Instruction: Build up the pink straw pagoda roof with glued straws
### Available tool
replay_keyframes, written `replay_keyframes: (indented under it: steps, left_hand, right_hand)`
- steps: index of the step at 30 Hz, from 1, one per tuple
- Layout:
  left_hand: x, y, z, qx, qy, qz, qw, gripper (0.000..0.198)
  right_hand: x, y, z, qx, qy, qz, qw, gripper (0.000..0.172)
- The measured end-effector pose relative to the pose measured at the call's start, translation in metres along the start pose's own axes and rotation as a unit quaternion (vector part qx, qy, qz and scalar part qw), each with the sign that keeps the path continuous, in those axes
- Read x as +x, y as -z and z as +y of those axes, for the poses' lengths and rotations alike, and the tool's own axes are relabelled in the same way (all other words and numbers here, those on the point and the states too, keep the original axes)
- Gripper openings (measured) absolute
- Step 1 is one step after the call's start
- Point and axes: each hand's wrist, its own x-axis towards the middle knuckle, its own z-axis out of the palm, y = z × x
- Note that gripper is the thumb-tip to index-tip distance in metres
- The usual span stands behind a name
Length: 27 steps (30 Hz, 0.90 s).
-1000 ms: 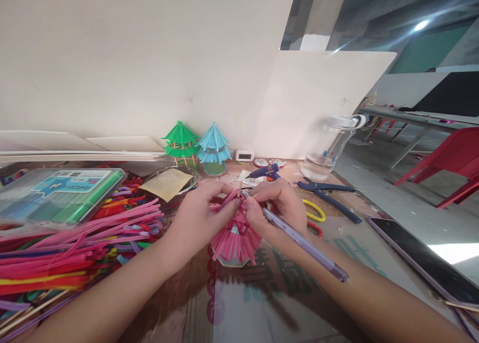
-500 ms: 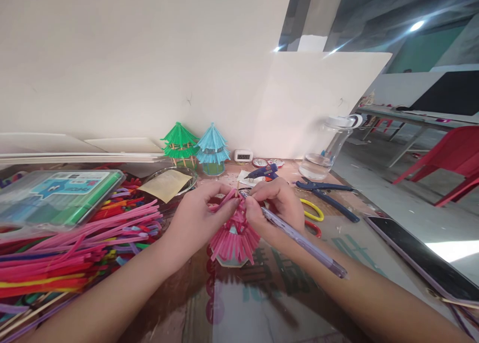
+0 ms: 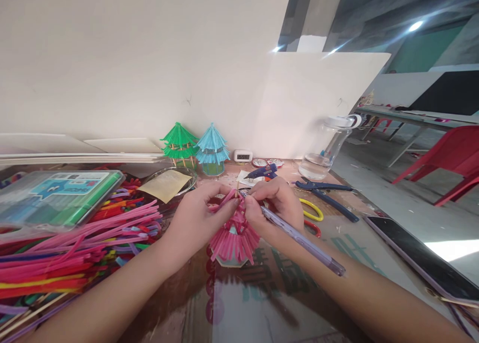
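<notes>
A small pink tiered pavilion model, made of fuzzy strips on a pale base, stands upright between my hands. My left hand is closed at its top, thumb and index finger pinching a pink pipe cleaner beside a thin wooden stick. From the other side, my right hand grips a purple pen, its tip pointing up and left close to the left fingertips. Whether the pen touches the pipe cleaner is too small to tell. Both hands hide much of the upper tier.
Loose pipe cleaners and a plastic marker case lie at left. Behind stand a green pavilion, a blue pavilion, and a small timer. To the right are a glue gun, pliers, a water bottle and a phone.
The pen's rear end has shifted very slightly left and up. Both hands keep their grips, and the pink model stays in place.
</notes>
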Motion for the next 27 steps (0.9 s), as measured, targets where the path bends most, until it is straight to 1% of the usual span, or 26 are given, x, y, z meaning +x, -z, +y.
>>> replay_keyframes:
  steps: [5, 9, 11, 14, 18, 22, 23, 24, 26, 27]
  left_hand:
    - [-0.001, 0.0, -0.001, -0.008, 0.006, -0.003, 1.0, 0.017]
    - [0.0, 0.005, -0.001, -0.016, 0.005, -0.012, 1.0, 0.018]
    - [0.003, 0.01, -0.002, -0.006, -0.008, -0.031, 0.999, 0.019]
    - [0.009, 0.02, -0.007, -0.029, -0.044, -0.079, 0.996, 0.018]
    - [0.015, 0.029, -0.016, -0.067, -0.073, -0.122, 0.988, 0.017]
    - [0.015, 0.027, -0.021, -0.081, -0.046, -0.143, 0.985, 0.016]
    - [0.014, 0.026, -0.022, -0.088, -0.034, -0.141, 0.986, 0.015]
    - [0.013, 0.024, -0.022, -0.093, -0.025, -0.129, 0.987, 0.018]
    - [0.012, 0.021, -0.019, -0.075, -0.026, -0.07, 0.994, 0.029]
    - [0.01, 0.019, -0.017, -0.044, -0.04, -0.033, 0.998, 0.029]
  right_hand:
    - [0.002, -0.001, -0.003, -0.003, -0.01, 0.01, 1.0, 0.015]
    - [0.004, 0.0, -0.007, 0.035, -0.036, 0.03, 0.998, 0.013]
    - [0.006, 0.003, -0.009, 0.046, -0.027, 0.051, 0.997, 0.012]
    - [0.007, 0.007, -0.01, 0.05, -0.017, 0.068, 0.996, 0.01]
    - [0.005, 0.007, -0.011, 0.042, -0.006, 0.038, 0.998, 0.011]
    - [0.007, 0.005, -0.015, 0.018, 0.029, 0.015, 0.999, 0.017]
    - [0.008, 0.004, -0.016, 0.019, 0.043, 0.006, 0.999, 0.019]
    - [0.009, 0.003, -0.017, 0.023, 0.059, -0.004, 0.998, 0.021]
    - [0.011, 0.001, -0.017, 0.032, 0.081, -0.017, 0.996, 0.024]
    - [0.011, 0.001, -0.016, 0.034, 0.083, -0.017, 0.996, 0.025]
